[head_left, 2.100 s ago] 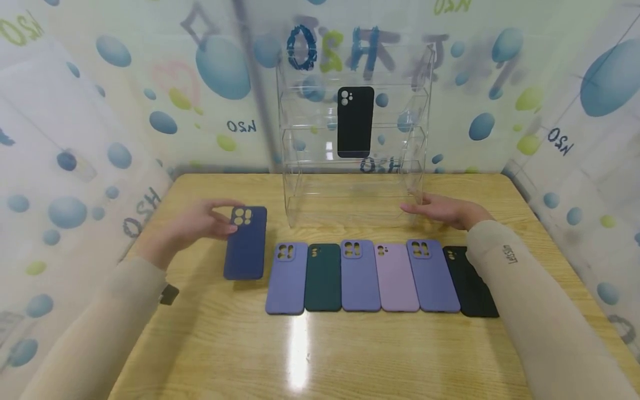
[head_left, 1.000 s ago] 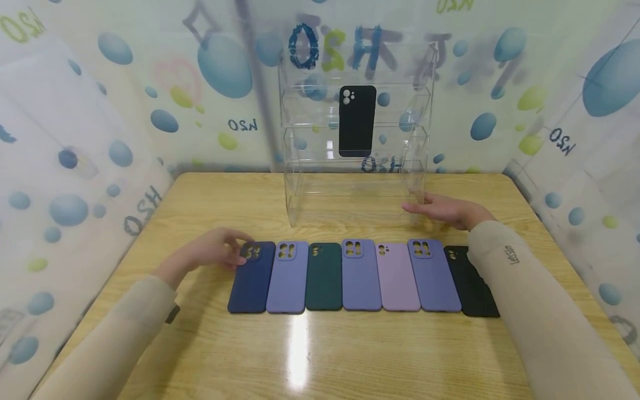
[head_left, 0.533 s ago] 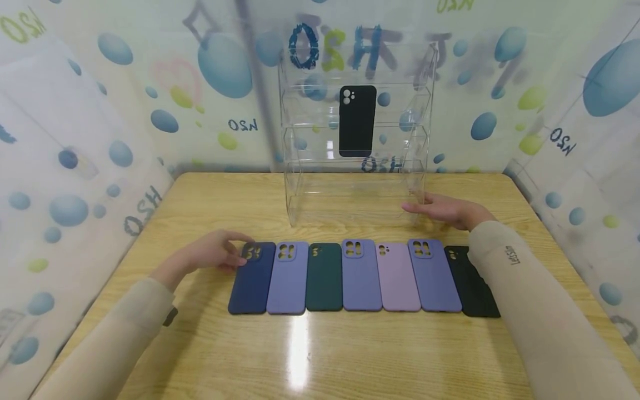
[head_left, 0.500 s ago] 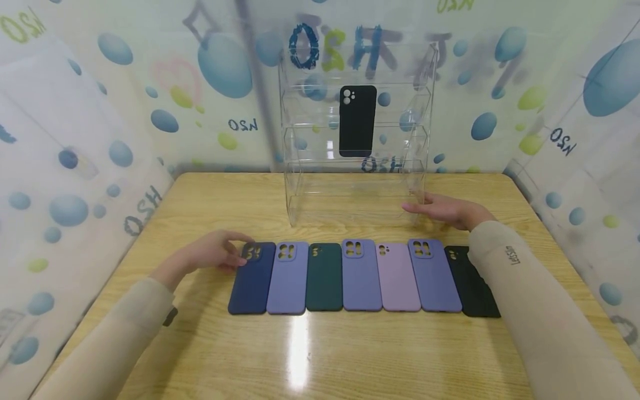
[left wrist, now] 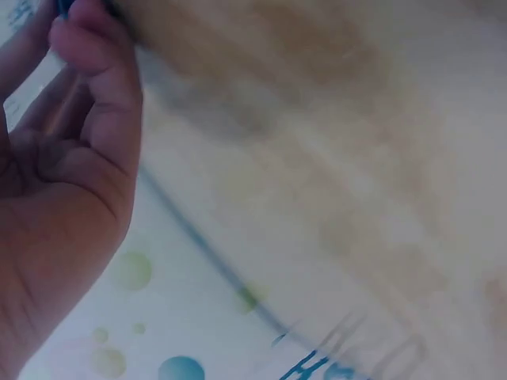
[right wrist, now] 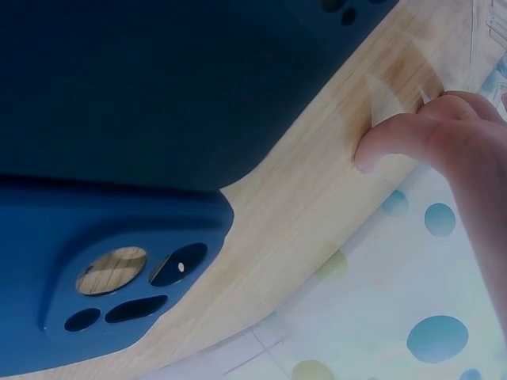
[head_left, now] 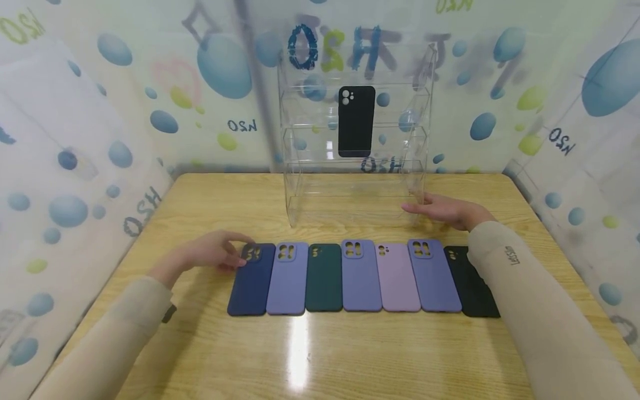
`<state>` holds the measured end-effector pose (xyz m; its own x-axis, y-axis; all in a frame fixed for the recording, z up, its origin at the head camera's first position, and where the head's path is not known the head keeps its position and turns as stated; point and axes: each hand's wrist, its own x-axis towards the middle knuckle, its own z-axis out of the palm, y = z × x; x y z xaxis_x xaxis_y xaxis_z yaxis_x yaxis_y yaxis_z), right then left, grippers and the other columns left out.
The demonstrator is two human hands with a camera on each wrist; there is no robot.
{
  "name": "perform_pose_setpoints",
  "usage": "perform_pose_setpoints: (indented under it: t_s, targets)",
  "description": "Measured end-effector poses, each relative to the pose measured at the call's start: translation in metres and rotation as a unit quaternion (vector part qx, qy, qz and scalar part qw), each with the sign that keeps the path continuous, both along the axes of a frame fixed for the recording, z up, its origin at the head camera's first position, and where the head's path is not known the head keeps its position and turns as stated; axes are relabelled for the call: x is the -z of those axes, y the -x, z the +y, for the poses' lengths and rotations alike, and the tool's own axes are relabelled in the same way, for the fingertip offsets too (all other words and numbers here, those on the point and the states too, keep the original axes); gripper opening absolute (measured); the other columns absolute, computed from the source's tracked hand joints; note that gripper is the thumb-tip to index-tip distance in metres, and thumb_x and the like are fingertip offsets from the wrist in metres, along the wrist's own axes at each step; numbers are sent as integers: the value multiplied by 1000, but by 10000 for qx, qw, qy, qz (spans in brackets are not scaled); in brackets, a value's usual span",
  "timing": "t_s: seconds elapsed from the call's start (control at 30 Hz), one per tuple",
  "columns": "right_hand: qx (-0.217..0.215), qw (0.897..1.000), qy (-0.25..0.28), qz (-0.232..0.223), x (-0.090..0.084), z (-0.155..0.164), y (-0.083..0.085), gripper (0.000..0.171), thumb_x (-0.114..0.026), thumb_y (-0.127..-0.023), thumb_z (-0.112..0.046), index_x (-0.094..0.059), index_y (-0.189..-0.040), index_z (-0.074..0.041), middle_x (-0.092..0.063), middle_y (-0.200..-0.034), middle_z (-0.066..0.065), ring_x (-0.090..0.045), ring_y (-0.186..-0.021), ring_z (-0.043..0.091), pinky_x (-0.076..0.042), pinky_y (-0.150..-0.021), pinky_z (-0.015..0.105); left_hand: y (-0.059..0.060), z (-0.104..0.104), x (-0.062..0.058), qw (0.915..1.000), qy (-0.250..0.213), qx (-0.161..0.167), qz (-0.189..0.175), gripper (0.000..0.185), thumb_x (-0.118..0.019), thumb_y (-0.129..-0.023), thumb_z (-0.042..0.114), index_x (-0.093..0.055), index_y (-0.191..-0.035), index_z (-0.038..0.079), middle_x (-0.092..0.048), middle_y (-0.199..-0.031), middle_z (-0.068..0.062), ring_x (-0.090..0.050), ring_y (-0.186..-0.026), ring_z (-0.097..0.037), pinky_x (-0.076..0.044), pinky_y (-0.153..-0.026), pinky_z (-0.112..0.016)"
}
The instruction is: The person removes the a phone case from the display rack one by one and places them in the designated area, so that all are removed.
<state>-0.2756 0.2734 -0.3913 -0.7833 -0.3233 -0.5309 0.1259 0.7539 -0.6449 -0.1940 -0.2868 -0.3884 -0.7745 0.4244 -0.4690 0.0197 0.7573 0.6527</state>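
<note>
My left hand (head_left: 212,250) pinches the top left corner of a navy phone case (head_left: 251,286), which lies at the left end of a row on the table. In the left wrist view the curled fingers (left wrist: 95,47) hold a sliver of dark blue at the top edge. My right hand (head_left: 447,211) grips the lower right side of a clear acrylic display rack (head_left: 292,206), thumb in front. One black phone case (head_left: 356,122) stands upright on a middle tier of it. Beside the navy case lies a periwinkle phone case (head_left: 287,283).
Rightward along the row come a dark green case (head_left: 324,278), another periwinkle case (head_left: 361,280), a lilac case (head_left: 398,280), a third periwinkle case (head_left: 436,280) and a black case (head_left: 472,286), partly under my right sleeve. Patterned walls enclose the wooden table (head_left: 380,355).
Two seconds ago the navy case was held above the table, farther back; my left hand has brought it down to the row's left end. Since then both hands have stayed nearly still.
</note>
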Motion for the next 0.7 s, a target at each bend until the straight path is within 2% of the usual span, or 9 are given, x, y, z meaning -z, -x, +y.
perform_pose_setpoints:
  t_s: [0.13, 0.3, 0.4, 0.57, 0.7]
  targets:
    - [14, 10000, 9, -37, -1, -1, 0, 113, -49, -101, -77, 18, -170, -17, 16, -177, 24, 6, -163, 54, -8, -129, 75, 10, -2, -22, 9997, 183, 140, 49, 76, -75, -100, 21, -38, -162, 0, -77, -120, -22, -76, -92, -24, -66, -81, -41]
    - [81, 9999, 13, -126, -1, -1, -1, 118, -49, -100, -78, 19, -168, -10, 15, -176, 27, 5, -163, 55, -8, -130, 73, 26, 3, -56, 9972, 382, 262, 591, 75, -73, -102, 31, -38, -164, 6, -74, -129, -24, -77, -102, -31, -65, -90, -48]
    - [91, 9999, 41, -137, -1, -1, -1, 117, -48, -101, -77, 18, -168, -7, 14, -176, 28, 4, -163, 55, -8, -131, 72, 37, 12, -76, 9943, 467, 259, 920, 75, -72, -103, 38, -39, -164, 11, -72, -133, -23, -76, -106, -30, -64, -94, -49]
    - [119, 9998, 8, -143, 1, 0, 0, 116, -48, -102, -75, 19, -168, -7, 14, -176, 28, 4, -162, 55, -7, -131, 73, 58, 40, -102, 9893, 215, -48, 1441, 80, -72, -103, 34, -29, -169, 22, -69, -137, -21, -74, -108, -28, -63, -97, -49]
    - [102, 9998, 9, -163, 0, 0, -1, 116, -48, -101, -76, 18, -168, -8, 14, -176, 28, 4, -163, 55, -8, -131, 72, 75, 71, -119, 9785, -237, -368, 2016, 87, -74, -102, 33, -21, -171, 31, -68, -132, -17, -74, -109, -29, -62, -94, -48]
